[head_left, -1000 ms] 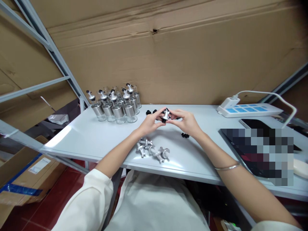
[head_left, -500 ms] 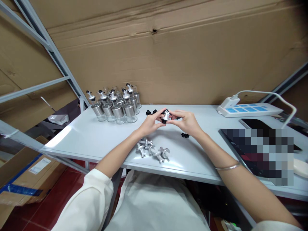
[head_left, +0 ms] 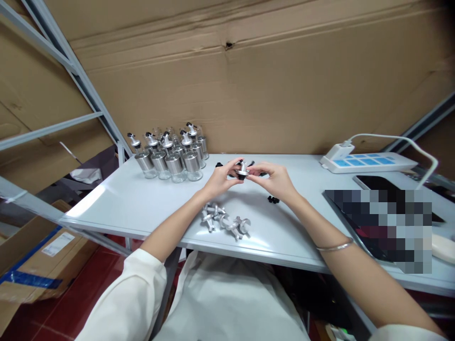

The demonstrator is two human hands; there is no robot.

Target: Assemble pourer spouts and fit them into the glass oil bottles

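The silver spout (head_left: 243,173) is pinched between the left hand (head_left: 219,181) and the right hand (head_left: 277,179), turned to a different angle than half a second ago.

From here I see the spout (head_left: 242,173), silver with a black base, roughly upright, pinched between left hand (head_left: 219,181) and right hand (head_left: 276,180).

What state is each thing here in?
Left hand: fingers closed on a spout
Right hand: fingers on the same spout
Spout: held between both hands
Bottles: standing, several topped with spouts
Loose spouts: lying in a cluster
Charger: plugged into the power strip
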